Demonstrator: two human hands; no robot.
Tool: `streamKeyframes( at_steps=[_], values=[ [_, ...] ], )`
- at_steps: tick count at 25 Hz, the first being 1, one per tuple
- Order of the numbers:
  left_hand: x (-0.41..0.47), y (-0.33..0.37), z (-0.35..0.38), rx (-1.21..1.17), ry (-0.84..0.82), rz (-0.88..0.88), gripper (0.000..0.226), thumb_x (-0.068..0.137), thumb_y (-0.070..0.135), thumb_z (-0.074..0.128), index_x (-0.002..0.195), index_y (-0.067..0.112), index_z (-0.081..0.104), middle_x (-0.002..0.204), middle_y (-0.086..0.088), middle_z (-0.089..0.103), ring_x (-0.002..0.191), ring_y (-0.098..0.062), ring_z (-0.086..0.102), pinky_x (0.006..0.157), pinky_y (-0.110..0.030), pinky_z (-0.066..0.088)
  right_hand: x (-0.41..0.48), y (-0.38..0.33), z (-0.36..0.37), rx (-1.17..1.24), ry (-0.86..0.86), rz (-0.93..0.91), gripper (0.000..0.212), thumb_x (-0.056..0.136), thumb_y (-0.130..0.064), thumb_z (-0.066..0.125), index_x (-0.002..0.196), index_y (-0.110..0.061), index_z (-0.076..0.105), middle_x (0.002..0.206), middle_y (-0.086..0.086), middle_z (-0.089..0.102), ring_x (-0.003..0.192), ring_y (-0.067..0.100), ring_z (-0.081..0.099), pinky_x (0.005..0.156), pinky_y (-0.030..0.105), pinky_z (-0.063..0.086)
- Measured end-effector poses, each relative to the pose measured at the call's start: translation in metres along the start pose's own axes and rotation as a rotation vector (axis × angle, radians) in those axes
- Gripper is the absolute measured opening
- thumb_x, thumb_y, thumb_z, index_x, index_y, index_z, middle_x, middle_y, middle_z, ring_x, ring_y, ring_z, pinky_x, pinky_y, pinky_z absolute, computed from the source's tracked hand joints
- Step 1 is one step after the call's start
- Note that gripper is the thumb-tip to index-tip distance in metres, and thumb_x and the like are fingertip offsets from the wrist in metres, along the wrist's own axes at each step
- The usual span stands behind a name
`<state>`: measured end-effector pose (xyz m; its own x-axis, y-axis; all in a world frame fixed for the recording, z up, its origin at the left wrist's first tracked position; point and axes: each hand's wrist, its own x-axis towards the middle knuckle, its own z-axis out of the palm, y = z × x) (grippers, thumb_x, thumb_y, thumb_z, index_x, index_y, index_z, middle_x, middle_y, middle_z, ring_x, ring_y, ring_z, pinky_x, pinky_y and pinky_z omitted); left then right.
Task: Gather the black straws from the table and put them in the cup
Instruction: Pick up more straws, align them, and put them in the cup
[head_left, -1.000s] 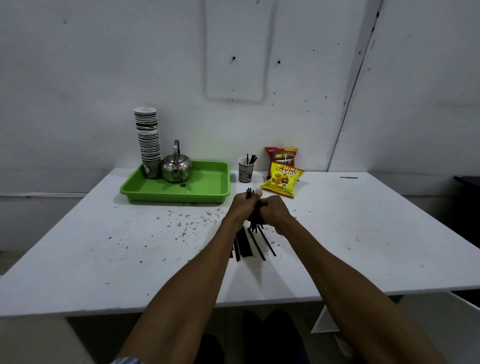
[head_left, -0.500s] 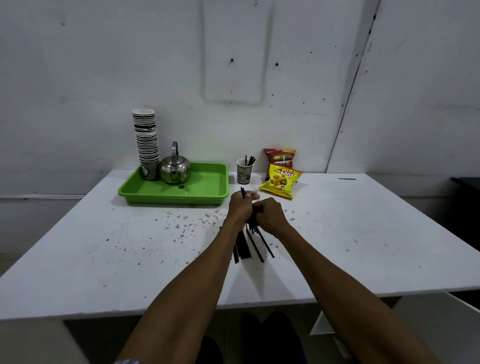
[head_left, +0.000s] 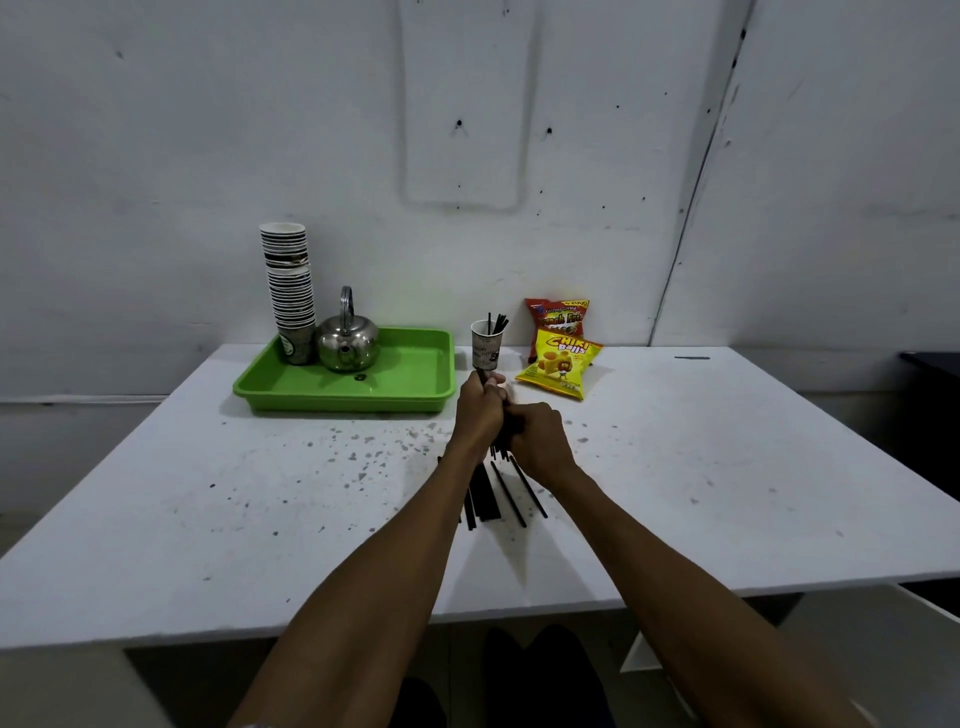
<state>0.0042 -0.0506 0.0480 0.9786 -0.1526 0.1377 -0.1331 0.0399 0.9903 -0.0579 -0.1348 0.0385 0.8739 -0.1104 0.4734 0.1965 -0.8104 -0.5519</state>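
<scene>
Several black straws (head_left: 485, 496) lie in a loose pile on the white table (head_left: 208, 519), just below my two hands. My left hand (head_left: 480, 413) is closed around a bunch of black straws held upright, their tips showing above my fist. My right hand (head_left: 537, 439) presses against it from the right, fingers curled on the lower part of the same bunch. A small patterned paper cup (head_left: 485, 348) stands just beyond my left hand, with a few black straws sticking out of it.
A green tray (head_left: 410, 379) at the back left holds a metal kettle (head_left: 347, 343) and a tall stack of paper cups (head_left: 291, 291). Two snack bags (head_left: 561, 358) lie right of the cup. Dark specks dot the table in front of the tray.
Both hands, still joined around the bunch of straws, have shifted slightly away from me toward the cup. The straws on the table have not moved.
</scene>
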Motion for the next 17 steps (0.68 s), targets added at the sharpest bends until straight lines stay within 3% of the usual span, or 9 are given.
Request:
streamKeyframes(
  at_steps=[5, 9, 13, 17],
  values=[
    [0.002, 0.005, 0.001, -0.068, 0.014, -0.026, 0.03, 0.099, 0.015, 0.035, 0.078, 0.02, 0.057, 0.058, 0.0, 0.045, 0.062, -0.022, 0.051, 0.067, -0.033, 0.041, 0.004, 0.012, 0.008, 0.143, -0.012, 0.114, 0.01, 0.078, -0.011, 0.072, 0.07, -0.008, 0.076, 0.064, 0.009, 0.074, 0.062, 0.022, 0.072, 0.062, 0.038, 0.056],
    [-0.005, 0.015, 0.0, -0.173, 0.008, -0.064, 0.033, 0.103, 0.021, 0.032, 0.071, 0.016, 0.039, 0.058, 0.001, 0.03, 0.048, -0.013, 0.033, 0.046, -0.021, 0.03, 0.003, 0.018, 0.009, 0.288, -0.09, 0.178, 0.013, 0.082, -0.016, 0.073, 0.081, -0.005, 0.079, 0.072, 0.016, 0.076, 0.069, 0.026, 0.074, 0.071, 0.041, 0.058],
    [-0.003, 0.013, -0.004, -0.226, 0.052, -0.082, 0.035, 0.102, 0.023, 0.032, 0.067, 0.019, 0.033, 0.056, 0.002, 0.023, 0.046, -0.011, 0.021, 0.046, -0.025, 0.019, 0.001, 0.015, 0.007, 0.285, -0.19, 0.136, 0.018, 0.086, -0.017, 0.07, 0.093, -0.002, 0.078, 0.08, 0.022, 0.075, 0.067, 0.019, 0.066, 0.068, 0.033, 0.052],
    [-0.005, 0.013, -0.008, -0.279, 0.099, -0.089, 0.049, 0.1, 0.045, 0.031, 0.058, 0.021, 0.032, 0.046, 0.004, 0.025, 0.039, -0.012, 0.022, 0.041, -0.021, 0.022, -0.005, 0.007, 0.005, 0.424, -0.259, 0.135, 0.021, 0.087, -0.008, 0.069, 0.102, 0.006, 0.074, 0.082, 0.019, 0.073, 0.054, -0.005, 0.062, 0.058, 0.012, 0.047]
  ],
)
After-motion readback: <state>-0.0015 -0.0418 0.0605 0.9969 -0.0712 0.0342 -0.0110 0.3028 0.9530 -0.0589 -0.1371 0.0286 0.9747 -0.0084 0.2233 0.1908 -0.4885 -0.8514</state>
